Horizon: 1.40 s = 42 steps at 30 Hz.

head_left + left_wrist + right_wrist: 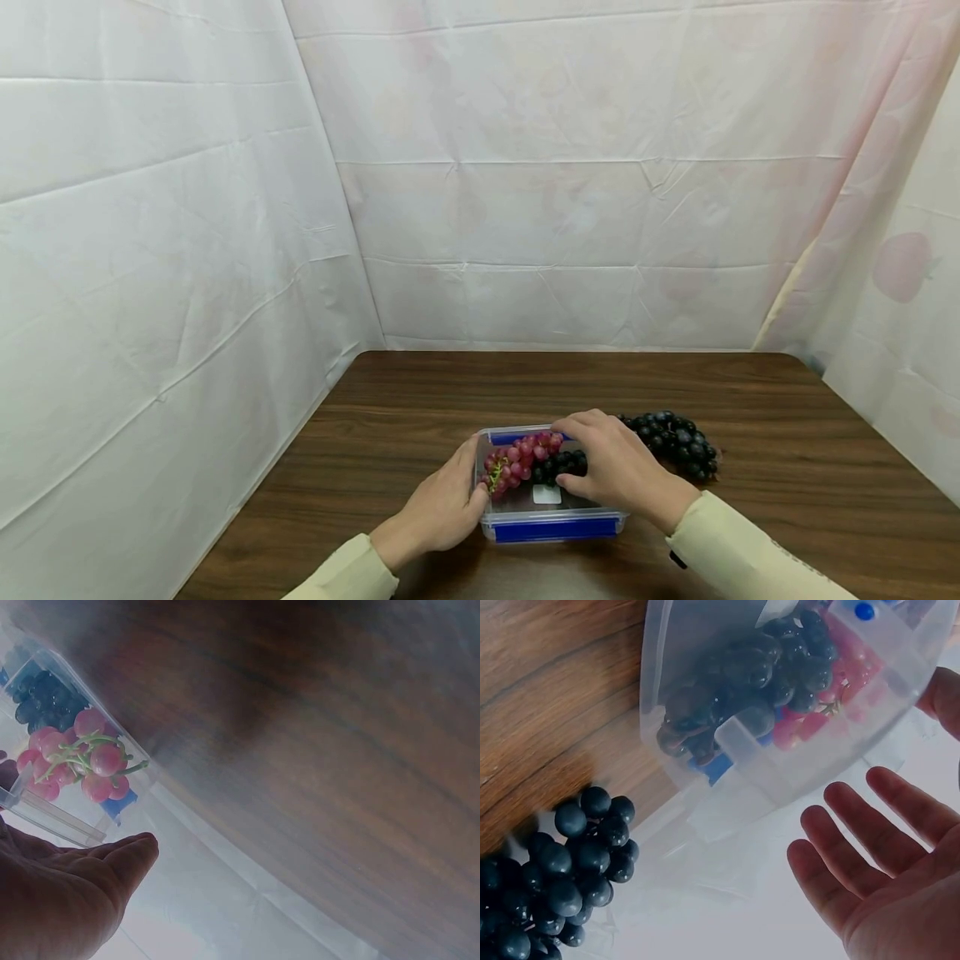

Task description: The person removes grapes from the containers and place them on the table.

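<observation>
Head view: clear box [551, 521] w/ red grapes [519, 460] & dark grapes [564, 463] at table's near edge. Left hand [442, 508], right hand [618, 467] both flat-fingered, gripping nothing. Probably light, rigid, slick; hold by sidewalls.

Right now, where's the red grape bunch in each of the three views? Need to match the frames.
Head: red grape bunch low centre, in the left half of the clear box, between both hands.
Left wrist: upper left, seen through the box wall.
Right wrist: top right, blurred pink behind the dark grapes in the box.
Shared landmark: the box's blue clip.
</observation>
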{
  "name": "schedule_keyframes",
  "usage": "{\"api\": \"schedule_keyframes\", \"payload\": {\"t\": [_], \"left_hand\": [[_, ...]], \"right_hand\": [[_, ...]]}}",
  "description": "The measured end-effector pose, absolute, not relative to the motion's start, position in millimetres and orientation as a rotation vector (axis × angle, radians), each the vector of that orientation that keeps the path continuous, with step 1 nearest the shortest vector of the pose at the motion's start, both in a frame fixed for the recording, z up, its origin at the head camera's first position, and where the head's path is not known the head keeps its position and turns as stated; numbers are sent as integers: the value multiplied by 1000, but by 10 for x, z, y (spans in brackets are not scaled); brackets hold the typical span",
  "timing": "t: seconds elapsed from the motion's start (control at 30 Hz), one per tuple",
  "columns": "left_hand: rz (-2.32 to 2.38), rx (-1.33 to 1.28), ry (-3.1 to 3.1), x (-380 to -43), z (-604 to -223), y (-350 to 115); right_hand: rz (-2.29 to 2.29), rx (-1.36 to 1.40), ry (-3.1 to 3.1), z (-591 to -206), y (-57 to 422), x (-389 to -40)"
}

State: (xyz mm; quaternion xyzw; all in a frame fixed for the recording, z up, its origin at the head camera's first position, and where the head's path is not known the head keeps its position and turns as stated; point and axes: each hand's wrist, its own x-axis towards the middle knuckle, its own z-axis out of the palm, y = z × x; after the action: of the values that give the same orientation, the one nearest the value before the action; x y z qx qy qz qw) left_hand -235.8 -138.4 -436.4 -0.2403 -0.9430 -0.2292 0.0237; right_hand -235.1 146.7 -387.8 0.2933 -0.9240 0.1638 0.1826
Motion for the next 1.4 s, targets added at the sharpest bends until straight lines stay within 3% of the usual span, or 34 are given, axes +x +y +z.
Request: {"api": "schedule_keyframes", "payload": {"t": [1.4], "left_hand": [[-727, -734, -2922, -2364, -4360, -1378]], "right_hand": [[336, 954, -2548, -3960, 1151, -2443]]}}
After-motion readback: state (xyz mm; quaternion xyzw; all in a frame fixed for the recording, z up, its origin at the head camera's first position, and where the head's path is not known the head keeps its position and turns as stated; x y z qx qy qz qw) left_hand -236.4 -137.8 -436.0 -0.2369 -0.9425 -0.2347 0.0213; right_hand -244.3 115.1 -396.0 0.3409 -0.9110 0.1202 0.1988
